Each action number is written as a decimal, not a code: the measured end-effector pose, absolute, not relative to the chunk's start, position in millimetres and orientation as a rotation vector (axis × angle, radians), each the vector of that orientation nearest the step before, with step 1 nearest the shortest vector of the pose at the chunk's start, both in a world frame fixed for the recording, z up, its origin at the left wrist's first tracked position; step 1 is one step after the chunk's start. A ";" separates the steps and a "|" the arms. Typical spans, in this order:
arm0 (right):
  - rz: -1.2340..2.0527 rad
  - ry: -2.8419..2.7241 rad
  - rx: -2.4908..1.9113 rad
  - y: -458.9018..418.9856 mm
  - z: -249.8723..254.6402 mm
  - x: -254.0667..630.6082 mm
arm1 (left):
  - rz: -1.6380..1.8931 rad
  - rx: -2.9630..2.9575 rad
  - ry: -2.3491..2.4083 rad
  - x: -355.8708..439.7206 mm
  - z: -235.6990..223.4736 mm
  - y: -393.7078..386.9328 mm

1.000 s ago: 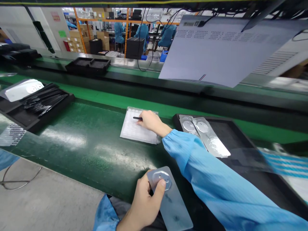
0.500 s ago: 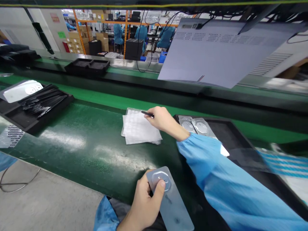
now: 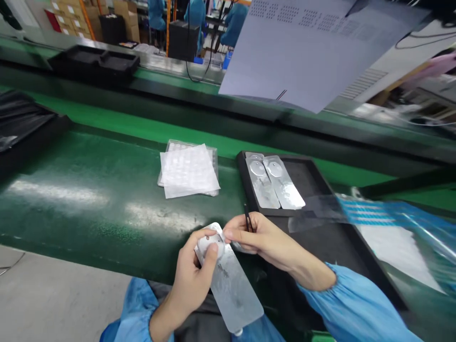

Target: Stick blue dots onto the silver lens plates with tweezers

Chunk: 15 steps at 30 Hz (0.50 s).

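My left hand is closed around the upper end of a flat, silvery metal plate. The plate has rounded corners and a round raised disc, on which my left thumb presses. My right hand pinches at the plate's upper right edge, fingertips close to the disc. Slim black tweezers stick up between its fingers, tips pointing away from the plate. Whether a thin film sits in the right fingertips, I cannot tell. Beneath the right hand, part of another shiny piece shows.
A white sheet lies over a clear plastic tray. Several similar plates rest in a black tray on the right. Blue-striped clear film lies farther right. Another black tray is at left; a paper sheet hangs above.
My right hand has come back from the white sheet to the plate in my left hand, still with the tweezers. The view has tilted down and turned right.
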State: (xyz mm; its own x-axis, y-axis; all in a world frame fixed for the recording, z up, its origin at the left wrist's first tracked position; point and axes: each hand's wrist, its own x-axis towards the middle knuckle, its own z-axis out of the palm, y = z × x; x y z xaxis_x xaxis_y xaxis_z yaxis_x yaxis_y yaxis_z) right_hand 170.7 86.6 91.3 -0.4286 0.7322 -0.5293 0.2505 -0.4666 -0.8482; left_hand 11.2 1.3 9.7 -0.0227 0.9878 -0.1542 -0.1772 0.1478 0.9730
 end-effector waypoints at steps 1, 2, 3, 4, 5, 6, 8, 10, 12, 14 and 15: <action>1.965 -1.373 -1.450 83.9 89.5 172.0 | 1.222 0.958 1.183 11.2 10.1 1.4; 1.965 -1.381 -1.472 81.8 88.1 173.4 | 1.243 0.965 1.188 11.4 10.3 1.4; 1.961 -1.405 -1.493 80.3 87.1 175.0 | 1.259 0.972 1.185 11.8 10.4 1.3; 1.954 -1.440 -1.511 79.3 86.7 176.6 | 1.269 0.977 1.177 12.2 10.6 1.0; 1.946 -1.481 -1.519 78.9 86.8 178.1 | 1.276 0.980 1.167 12.6 10.8 0.8; 1.943 -1.525 -1.515 78.9 87.5 179.2 | 1.275 0.987 1.158 13.0 11.3 0.6; 1.937 -1.611 -1.484 79.9 90.2 180.4 | 1.264 1.015 1.145 13.5 13.1 0.7; 1.935 -1.685 -1.449 81.3 93.5 180.3 | 1.255 1.045 1.146 13.9 16.0 1.7; 1.931 -1.723 -1.439 82.1 96.1 179.6 | 1.253 1.045 1.153 14.1 19.2 3.0; 1.926 -1.729 -1.438 81.6 97.2 178.9 | 1.265 1.022 1.157 14.1 21.5 4.0; 1.919 -1.727 -1.438 80.9 97.1 178.6 | 1.272 1.015 1.156 14.1 22.1 4.2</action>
State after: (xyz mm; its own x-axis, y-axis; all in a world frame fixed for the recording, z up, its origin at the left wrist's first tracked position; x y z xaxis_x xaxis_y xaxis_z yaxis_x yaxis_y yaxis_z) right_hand 178.6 80.9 97.1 -0.5133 0.6842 -0.5180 0.4432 -0.3055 -0.8428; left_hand 14.1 4.2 22.1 -0.0475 0.9964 -0.0702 -0.1642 0.0615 0.9845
